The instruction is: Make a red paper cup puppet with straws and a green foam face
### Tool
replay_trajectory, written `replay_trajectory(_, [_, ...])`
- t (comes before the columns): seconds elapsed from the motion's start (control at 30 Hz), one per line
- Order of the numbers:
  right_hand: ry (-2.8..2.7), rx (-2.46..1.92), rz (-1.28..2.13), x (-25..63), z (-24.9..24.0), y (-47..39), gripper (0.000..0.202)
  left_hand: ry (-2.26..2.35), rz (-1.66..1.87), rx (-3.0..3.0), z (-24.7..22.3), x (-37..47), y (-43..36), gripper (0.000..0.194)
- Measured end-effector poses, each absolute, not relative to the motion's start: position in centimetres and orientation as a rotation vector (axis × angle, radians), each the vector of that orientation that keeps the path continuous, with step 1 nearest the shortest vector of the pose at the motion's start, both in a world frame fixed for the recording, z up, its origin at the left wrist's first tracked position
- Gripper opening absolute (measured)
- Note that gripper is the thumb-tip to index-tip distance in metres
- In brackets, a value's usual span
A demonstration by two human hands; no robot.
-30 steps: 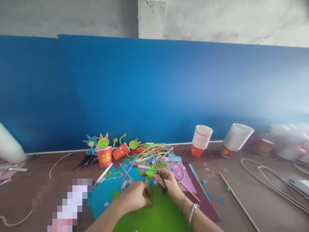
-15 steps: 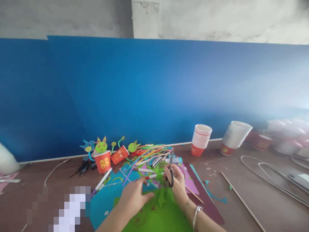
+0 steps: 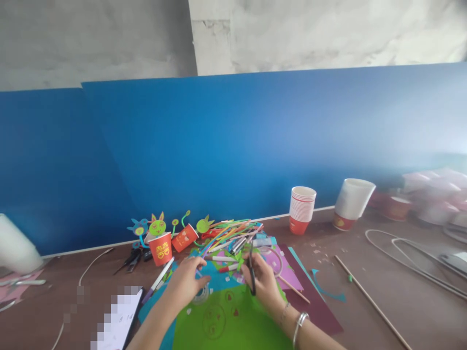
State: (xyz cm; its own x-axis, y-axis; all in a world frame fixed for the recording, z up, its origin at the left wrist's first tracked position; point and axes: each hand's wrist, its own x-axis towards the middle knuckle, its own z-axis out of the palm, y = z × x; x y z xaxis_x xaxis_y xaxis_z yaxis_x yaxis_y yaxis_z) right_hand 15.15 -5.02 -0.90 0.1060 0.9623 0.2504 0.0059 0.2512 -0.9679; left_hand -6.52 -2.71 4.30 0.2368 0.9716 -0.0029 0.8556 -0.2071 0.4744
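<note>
My right hand [image 3: 263, 277] is closed around a pair of scissors [image 3: 252, 274] with dark handles, blades pointing away from me. A small piece of green paper [image 3: 240, 265] shows beside its fingertips; whether they grip it I cannot tell. My left hand [image 3: 188, 279] hovers over blue paper [image 3: 171, 301], thumb and fingers apart, with nothing visible between them. Close to its thumb lies a clear tape roll [image 3: 201, 294], partly hidden. Below both hands is a green sheet [image 3: 204, 335] with a round face and small hearts drawn on it.
Red paper cups [image 3: 160, 249] with cut-paper animal faces stand at the back left. Behind the hands lie colourful pipe cleaners [image 3: 233, 231] and markers [image 3: 158, 274]. Stacked cups [image 3: 302, 209] stand back right, a wooden stick [image 3: 368, 296] lies right, and a phone [image 3: 118, 318] lies left.
My left hand has moved left, uncovering the tape roll. The leaf-like green cut-out that hung between my hands no longer shows there. The scissors remain in my right hand.
</note>
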Motion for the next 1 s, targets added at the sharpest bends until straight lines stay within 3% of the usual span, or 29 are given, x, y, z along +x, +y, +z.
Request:
replay_trajectory(0.17, [-1.389,-1.354,0.728,15.8,-2.2,-4.0,0.018,1.567,0.293,2.152,2.9,-6.3,-3.6,0.052])
replay_trajectory(0.4, [-1.134,-1.261,0.825,16.5,-3.3,-3.0,0.032,1.636,0.266,2.281,1.9,-5.2,-3.9,0.048])
replay_trajectory(0.57, [-0.957,-1.111,0.72,16.5,-0.9,-3.6,0.035,1.471,0.282,2.339,1.7,-3.4,-5.0,0.032])
replay_trajectory(0.73, [-0.759,-1.151,0.751,18.2,1.7,-2.8,0.031,1.347,0.295,2.305,0.4,-2.1,-5.3,0.039])
replay_trajectory(0.87, [-1.106,-1.411,0.674,20.4,1.9,-1.7,0.025,1.327,0.329,2.309,0.5,-1.1,-5.2,0.036])
replay_trajectory(1.0, [-1.579,-1.757,0.308,21.2,0.8,-0.8,0.026,1.308,0.447,2.372,0.0,-0.7,-5.5,0.031])
